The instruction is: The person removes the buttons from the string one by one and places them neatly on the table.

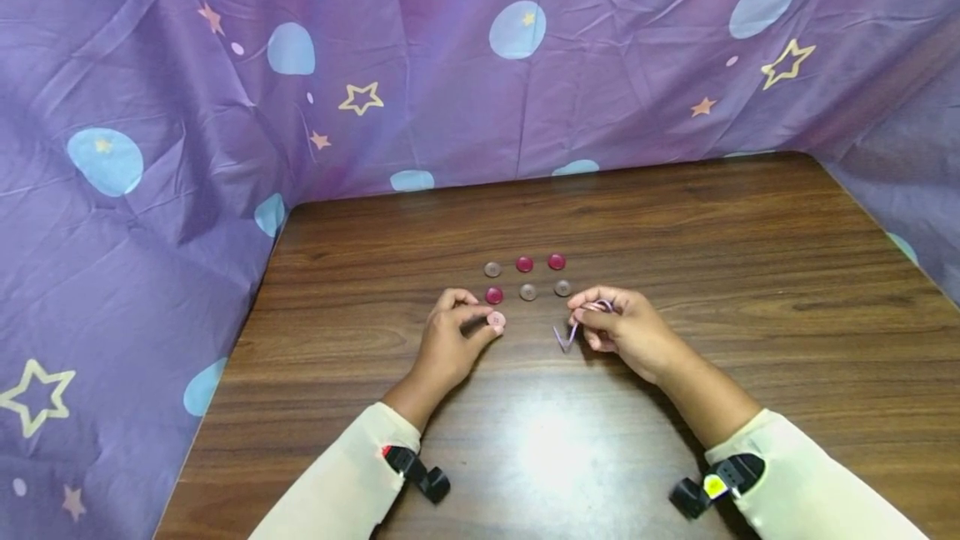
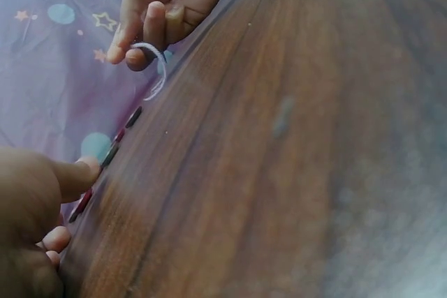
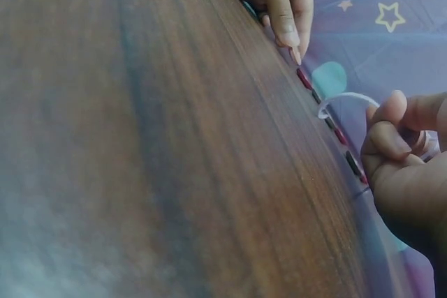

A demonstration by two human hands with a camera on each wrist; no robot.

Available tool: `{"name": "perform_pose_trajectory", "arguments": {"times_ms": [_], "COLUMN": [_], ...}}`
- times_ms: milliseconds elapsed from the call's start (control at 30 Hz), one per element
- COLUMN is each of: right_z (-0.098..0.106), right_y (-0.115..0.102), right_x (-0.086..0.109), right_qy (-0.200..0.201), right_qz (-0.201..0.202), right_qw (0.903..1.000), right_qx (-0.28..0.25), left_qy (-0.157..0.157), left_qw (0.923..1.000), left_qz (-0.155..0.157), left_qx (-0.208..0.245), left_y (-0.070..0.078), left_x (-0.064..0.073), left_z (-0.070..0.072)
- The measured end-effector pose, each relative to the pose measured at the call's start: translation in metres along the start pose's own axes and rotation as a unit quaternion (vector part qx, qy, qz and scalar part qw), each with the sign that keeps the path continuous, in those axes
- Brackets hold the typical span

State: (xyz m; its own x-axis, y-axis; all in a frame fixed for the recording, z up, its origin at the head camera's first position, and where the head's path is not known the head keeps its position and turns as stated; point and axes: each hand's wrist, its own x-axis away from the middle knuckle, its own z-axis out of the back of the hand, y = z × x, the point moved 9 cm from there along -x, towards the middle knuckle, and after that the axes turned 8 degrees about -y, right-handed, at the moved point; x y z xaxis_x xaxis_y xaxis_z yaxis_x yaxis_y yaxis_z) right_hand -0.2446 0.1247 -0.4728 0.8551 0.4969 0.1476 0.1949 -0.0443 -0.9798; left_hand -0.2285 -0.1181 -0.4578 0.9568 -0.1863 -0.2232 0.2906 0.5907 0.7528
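Note:
A pale pink button (image 1: 496, 319) is pinched on edge between the thumb and forefinger of my left hand (image 1: 448, 338). In the right wrist view that pink button (image 3: 295, 55) shows edge-on below the fingertips. My right hand (image 1: 626, 330) holds a lilac cord (image 1: 567, 340) between thumb and fingers. One end of the cord dangles in a bent loop toward the left, and more of it curls over the fingers. In the left wrist view the cord (image 2: 163, 75) hangs in a curve. What lies inside my right palm is partly hidden.
Just beyond the hands, several buttons lie in two rows on the wooden table (image 1: 360, 273): a dark red button (image 1: 493, 295), a brown button (image 1: 528, 292) and others alike. A purple patterned cloth (image 1: 450, 107) hangs behind the table. Glare shows on the near tabletop.

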Motion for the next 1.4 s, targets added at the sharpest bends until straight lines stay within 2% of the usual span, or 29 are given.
{"name": "perform_pose_trajectory", "arguments": {"times_ms": [267, 500, 733, 1200, 1400], "right_z": [0.0032, 0.0021, 0.0000, -0.0002, -0.0015], "right_y": [0.0022, 0.0014, -0.0010, 0.0014, -0.0032], "right_x": [0.0003, 0.0007, -0.0011, -0.0007, 0.0019], "right_qy": [0.005, -0.010, -0.031, -0.047, -0.044], "right_qz": [-0.010, -0.007, 0.019, 0.026, 0.043], "right_qw": [0.9993, 0.9988, 0.9964, 0.9972, 0.9971], "right_qx": [-0.036, -0.048, -0.076, -0.051, -0.045], "left_qy": [-0.001, -0.006, -0.006, -0.016, -0.014], "left_qw": [0.9999, 0.9997, 0.9997, 0.9990, 0.9990], "left_qz": [0.004, 0.004, 0.003, 0.021, 0.017], "left_qx": [-0.012, -0.021, -0.024, -0.037, -0.039], "left_y": [-0.0001, 0.0008, 0.0016, -0.0001, -0.0003], "left_x": [-0.0013, -0.0019, -0.0010, -0.0009, -0.0005], "left_z": [-0.0017, -0.0030, -0.0019, -0.0039, -0.0039]}}
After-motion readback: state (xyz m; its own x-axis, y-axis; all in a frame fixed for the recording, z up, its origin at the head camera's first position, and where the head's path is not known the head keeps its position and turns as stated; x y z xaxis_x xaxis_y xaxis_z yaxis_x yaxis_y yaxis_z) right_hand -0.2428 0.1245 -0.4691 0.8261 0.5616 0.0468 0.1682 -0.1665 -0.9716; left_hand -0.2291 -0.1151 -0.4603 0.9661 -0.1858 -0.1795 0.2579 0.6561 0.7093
